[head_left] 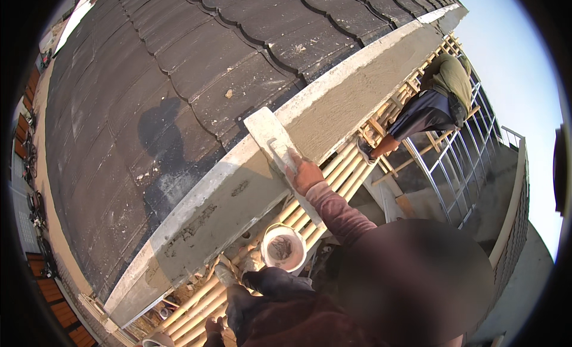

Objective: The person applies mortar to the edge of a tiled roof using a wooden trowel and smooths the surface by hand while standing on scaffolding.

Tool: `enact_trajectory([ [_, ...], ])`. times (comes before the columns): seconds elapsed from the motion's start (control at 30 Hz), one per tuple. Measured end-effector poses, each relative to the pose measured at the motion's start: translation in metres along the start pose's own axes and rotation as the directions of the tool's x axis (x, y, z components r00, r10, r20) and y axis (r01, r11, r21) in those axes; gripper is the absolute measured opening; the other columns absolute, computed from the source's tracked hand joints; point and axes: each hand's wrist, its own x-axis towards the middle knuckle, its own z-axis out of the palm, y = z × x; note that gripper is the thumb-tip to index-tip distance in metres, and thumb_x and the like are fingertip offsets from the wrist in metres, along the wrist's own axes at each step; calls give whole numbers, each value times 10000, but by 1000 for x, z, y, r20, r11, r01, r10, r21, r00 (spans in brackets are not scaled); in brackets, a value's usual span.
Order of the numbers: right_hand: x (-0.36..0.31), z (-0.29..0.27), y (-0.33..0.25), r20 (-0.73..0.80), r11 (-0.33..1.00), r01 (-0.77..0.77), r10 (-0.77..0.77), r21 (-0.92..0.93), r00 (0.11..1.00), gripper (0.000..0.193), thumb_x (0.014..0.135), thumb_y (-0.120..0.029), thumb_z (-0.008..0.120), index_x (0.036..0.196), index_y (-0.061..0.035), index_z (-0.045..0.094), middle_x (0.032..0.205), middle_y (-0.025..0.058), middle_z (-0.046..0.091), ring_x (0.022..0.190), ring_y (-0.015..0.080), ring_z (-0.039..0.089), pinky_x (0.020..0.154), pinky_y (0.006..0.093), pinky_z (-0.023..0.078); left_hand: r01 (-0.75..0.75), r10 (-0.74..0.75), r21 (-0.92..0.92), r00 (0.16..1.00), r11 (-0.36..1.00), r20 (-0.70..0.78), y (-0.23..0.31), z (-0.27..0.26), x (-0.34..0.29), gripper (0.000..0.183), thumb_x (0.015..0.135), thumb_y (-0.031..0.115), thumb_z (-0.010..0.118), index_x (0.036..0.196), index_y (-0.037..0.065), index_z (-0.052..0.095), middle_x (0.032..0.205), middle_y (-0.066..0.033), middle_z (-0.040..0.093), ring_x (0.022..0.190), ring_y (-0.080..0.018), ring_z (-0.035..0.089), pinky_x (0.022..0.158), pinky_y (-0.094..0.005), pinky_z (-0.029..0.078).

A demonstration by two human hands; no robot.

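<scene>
My right hand [305, 175], in a dusty reddish sleeve, is closed round the handle of a long pale plastering float [266, 127]. The float lies across the mortar-coated face of a roof-edge wall [232, 189], its far end reaching past the wall's pale top edge. Wet-looking grey mortar covers the face on both sides, with rough dark patches to the left. At the lower left, my left hand [214, 327] hangs low beside the bamboo poles; its fingers are too small and shadowed to read. A white bucket [283, 249] with mortar residue inside stands near my legs.
Dark roof tiles [196, 67] slope away beyond the wall. Bamboo poles [193, 305] form the scaffold underfoot. Another person [438, 96] bends over farther along it at the right, near a metal ladder-like frame [450, 174]. Part of a second bucket [158, 340] shows at the lower edge.
</scene>
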Motion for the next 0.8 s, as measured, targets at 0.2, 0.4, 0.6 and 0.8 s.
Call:
enact_trajectory([
  [0.2, -81, 67, -43, 189, 986, 86, -113, 145, 975, 611, 1016, -383, 528, 1554, -138, 378, 1229, 297, 617, 1114, 463, 633, 975, 494, 521, -467, 462, -81, 884, 881, -76, 109, -5, 38, 443, 876, 348, 751, 1110, -18, 658, 1011, -202, 709, 952, -333, 702, 844, -441, 542],
  [0.4, -138, 6, -38, -77, 887, 107, -81, 450, 994, 671, 1020, -463, 537, 1565, -143, 314, 1390, 299, 549, 1206, 468, 599, 1028, 519, 495, -705, 692, 189, 709, 684, 136, 189, -67, 74, 506, 885, 319, 753, 1219, -43, 636, 1190, -227, 662, 1120, -400, 627, 988, -475, 483],
  [0.6, -245, 41, 45, -184, 913, -132, 216, 386, 959, 643, 989, -501, 567, 1507, -153, 411, 1319, 221, 614, 1146, 413, 637, 993, 488, 520, -866, 867, 102, 496, 490, 49, 337, -115, 35, 523, 883, 311, 755, 1243, -46, 627, 1241, -232, 642, 1171, -412, 595, 1015, -483, 466],
  [0.8, -387, 130, 103, 361, 464, -850, 770, 248, 526, 662, 889, -473, 671, 1421, -95, 559, 1270, 239, 667, 1181, 396, 641, 1017, 463, 510, -974, 975, 60, 221, 220, 5, 514, -131, -10, 628, 862, 318, 778, 1316, -62, 570, 1346, -255, 578, 1285, -446, 501, 1081, -518, 405],
])
